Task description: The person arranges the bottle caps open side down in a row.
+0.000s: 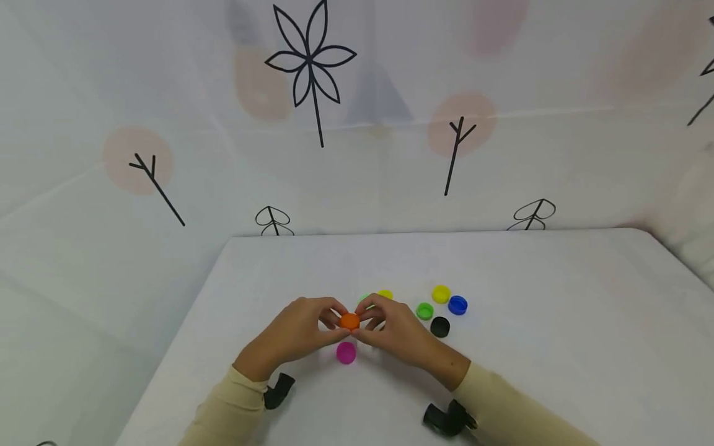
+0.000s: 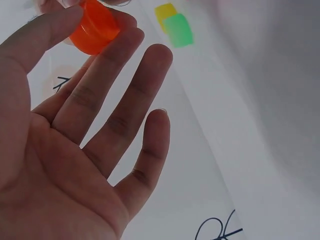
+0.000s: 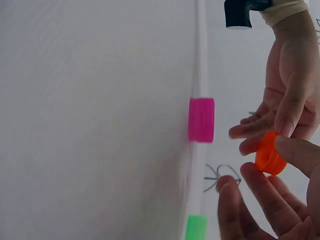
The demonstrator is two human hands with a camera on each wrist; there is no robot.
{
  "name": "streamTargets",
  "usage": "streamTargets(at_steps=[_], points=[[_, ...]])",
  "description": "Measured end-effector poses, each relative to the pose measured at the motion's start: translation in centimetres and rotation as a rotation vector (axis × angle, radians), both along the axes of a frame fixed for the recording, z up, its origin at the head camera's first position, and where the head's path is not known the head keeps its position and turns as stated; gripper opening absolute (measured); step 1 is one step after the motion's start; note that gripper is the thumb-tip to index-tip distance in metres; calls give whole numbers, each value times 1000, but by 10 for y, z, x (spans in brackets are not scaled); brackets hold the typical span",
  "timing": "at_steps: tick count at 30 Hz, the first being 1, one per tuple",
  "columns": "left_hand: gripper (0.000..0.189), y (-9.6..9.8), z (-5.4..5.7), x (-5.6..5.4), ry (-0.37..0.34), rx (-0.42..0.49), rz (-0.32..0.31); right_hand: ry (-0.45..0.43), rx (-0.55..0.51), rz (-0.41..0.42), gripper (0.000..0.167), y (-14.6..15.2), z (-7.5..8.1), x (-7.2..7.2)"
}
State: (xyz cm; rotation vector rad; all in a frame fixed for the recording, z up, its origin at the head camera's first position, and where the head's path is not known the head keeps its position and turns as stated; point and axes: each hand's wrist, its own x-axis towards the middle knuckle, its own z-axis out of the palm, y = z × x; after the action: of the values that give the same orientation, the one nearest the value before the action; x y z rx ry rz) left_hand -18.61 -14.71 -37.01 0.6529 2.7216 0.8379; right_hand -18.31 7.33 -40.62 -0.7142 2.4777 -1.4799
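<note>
An orange round cap-like piece is pinched between the two hands above the table. The left hand grips its left side between thumb and fingertips; in the left wrist view the other fingers are spread apart. From the opposite side the right hand pinches the same piece with thumb and fingers. A line runs round the side of the orange piece in the right wrist view. Just in front of the hands, a magenta round piece rests on the table.
To the right lie yellow, blue, green and black round pieces. Behind the right hand, another yellow piece and a light green one are partly hidden. A patterned cloth hangs behind the white table.
</note>
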Motion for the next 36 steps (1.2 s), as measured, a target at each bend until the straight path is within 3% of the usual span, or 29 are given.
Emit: streamTargets(at_steps=[14,26,36], points=[[25,-28,-6,14,36,-87,34,56,200,82,25,-35,7,-4],[26,-30,-19,17,48,-168,25,30,318,119,21,-45,2,-4],[29,-28,-27,18,168,-224,-6,88,384,123,22,-50,-2,-4]])
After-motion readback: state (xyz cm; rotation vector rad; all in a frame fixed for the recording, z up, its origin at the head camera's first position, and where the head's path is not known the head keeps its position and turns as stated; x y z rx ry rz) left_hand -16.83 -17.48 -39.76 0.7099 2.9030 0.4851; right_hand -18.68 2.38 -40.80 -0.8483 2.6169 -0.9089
